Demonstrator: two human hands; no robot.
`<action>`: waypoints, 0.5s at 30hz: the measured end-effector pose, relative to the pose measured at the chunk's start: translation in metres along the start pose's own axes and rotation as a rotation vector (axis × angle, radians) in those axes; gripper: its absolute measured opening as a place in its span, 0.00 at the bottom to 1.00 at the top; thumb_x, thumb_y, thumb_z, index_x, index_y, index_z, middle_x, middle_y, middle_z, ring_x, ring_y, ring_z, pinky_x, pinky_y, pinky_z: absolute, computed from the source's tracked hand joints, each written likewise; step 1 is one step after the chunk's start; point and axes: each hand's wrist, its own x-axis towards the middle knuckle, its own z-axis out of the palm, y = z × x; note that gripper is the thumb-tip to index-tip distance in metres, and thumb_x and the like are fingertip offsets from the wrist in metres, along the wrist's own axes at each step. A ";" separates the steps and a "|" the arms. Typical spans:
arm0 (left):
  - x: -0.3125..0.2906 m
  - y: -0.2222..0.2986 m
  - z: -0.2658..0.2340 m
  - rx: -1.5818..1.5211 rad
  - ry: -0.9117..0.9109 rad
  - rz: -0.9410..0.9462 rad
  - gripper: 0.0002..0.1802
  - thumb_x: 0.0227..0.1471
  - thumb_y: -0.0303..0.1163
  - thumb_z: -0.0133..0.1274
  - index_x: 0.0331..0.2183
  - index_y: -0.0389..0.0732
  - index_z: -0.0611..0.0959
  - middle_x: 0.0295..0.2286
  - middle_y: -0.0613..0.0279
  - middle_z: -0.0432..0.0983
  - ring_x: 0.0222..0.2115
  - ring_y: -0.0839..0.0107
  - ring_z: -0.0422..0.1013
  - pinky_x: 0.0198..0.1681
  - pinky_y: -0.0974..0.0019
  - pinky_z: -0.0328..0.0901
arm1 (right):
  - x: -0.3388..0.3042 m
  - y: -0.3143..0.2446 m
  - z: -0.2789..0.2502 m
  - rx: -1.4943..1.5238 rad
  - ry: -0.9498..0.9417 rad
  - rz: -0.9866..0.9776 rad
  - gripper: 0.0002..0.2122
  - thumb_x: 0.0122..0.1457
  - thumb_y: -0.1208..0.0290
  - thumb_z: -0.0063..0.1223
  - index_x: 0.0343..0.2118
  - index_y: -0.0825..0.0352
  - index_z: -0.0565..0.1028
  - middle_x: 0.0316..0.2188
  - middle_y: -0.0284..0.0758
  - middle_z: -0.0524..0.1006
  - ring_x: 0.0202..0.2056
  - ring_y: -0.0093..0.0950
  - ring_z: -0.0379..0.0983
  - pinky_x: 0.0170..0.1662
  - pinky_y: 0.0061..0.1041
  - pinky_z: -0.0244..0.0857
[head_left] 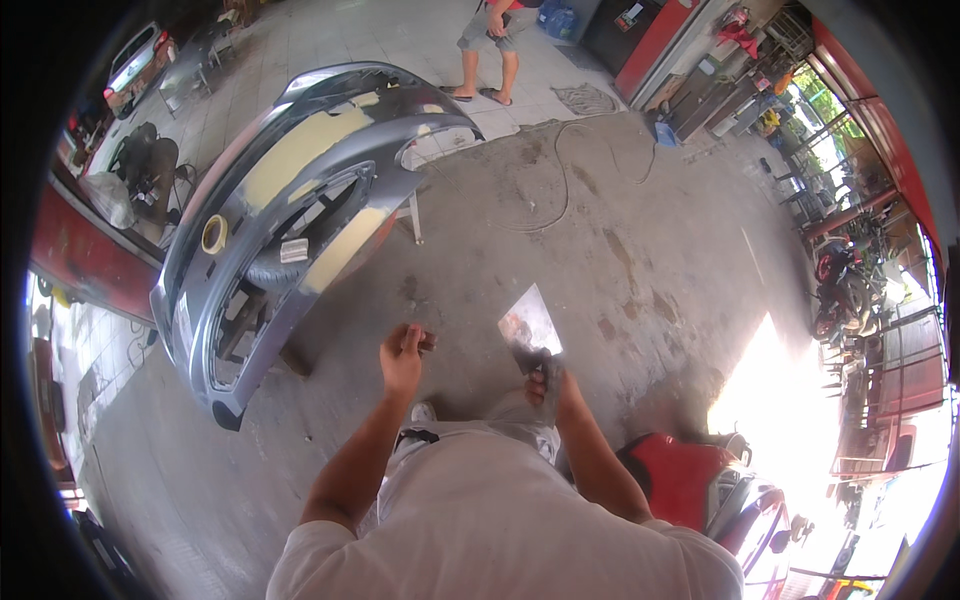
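My right hand (545, 388) grips the dark handle of a putty knife (532, 322). Its wide metal blade points up and away from me, smudged with reddish and grey marks. My left hand (402, 362) is raised with the fingers curled together. Something small and dark may sit at the fingertips, too small to name. Ahead on the left lies a grey car bumper (190, 290) with pale yellow filler patches (305, 155), apart from both hands. A roll of masking tape (205, 236) and a small whitish block (293, 250) rest on it.
A stand leg (415, 220) shows under the bumper. A hose (565, 190) curves over the concrete floor. Another person (490, 45) stands at the back. To my right are a red and black object (675, 475) and a sunlit patch; shelves and motorcycle parts (850, 290) line the right side.
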 end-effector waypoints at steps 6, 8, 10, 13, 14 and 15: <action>0.130 0.038 -0.013 0.810 0.113 0.380 0.20 0.63 0.44 0.55 0.31 0.35 0.82 0.28 0.51 0.82 0.26 0.62 0.77 0.30 0.59 0.69 | 0.053 -0.025 0.019 -0.127 0.137 0.094 0.12 0.70 0.52 0.45 0.34 0.53 0.70 0.20 0.28 0.68 0.19 0.24 0.62 0.20 0.27 0.55; 0.186 0.055 -0.008 1.164 0.230 0.645 0.21 0.60 0.43 0.56 0.44 0.34 0.79 0.42 0.44 0.79 0.40 0.51 0.76 0.41 0.52 0.69 | 0.081 -0.044 0.024 -0.152 0.093 0.120 0.14 0.70 0.50 0.45 0.32 0.55 0.69 0.20 0.28 0.68 0.19 0.25 0.63 0.20 0.28 0.56; 0.235 0.064 0.002 1.341 0.292 0.522 0.39 0.60 0.47 0.54 0.64 0.36 0.63 0.65 0.42 0.56 0.64 0.47 0.56 0.62 0.42 0.56 | 0.110 -0.070 0.032 -0.176 0.082 0.166 0.15 0.69 0.50 0.46 0.31 0.55 0.69 0.19 0.28 0.68 0.19 0.25 0.62 0.20 0.28 0.56; 0.294 0.059 0.034 1.579 0.473 0.292 0.45 0.62 0.53 0.49 0.67 0.34 0.56 0.68 0.42 0.49 0.69 0.49 0.47 0.66 0.35 0.46 | 0.153 -0.122 0.049 -0.221 0.078 0.155 0.15 0.69 0.49 0.46 0.32 0.54 0.70 0.19 0.28 0.68 0.19 0.25 0.62 0.21 0.28 0.56; 0.311 0.056 0.046 1.592 0.413 0.168 0.48 0.62 0.57 0.45 0.68 0.33 0.50 0.69 0.42 0.41 0.71 0.51 0.36 0.68 0.30 0.37 | 0.166 -0.143 0.056 -0.236 0.092 0.146 0.14 0.69 0.49 0.46 0.32 0.53 0.70 0.19 0.28 0.67 0.19 0.25 0.62 0.21 0.27 0.56; 0.323 0.048 0.061 1.641 0.372 0.072 0.48 0.62 0.56 0.45 0.68 0.32 0.50 0.70 0.43 0.40 0.71 0.51 0.35 0.68 0.32 0.36 | 0.178 -0.165 0.063 -0.239 0.084 0.125 0.14 0.69 0.49 0.45 0.34 0.53 0.70 0.19 0.28 0.67 0.19 0.24 0.61 0.21 0.27 0.55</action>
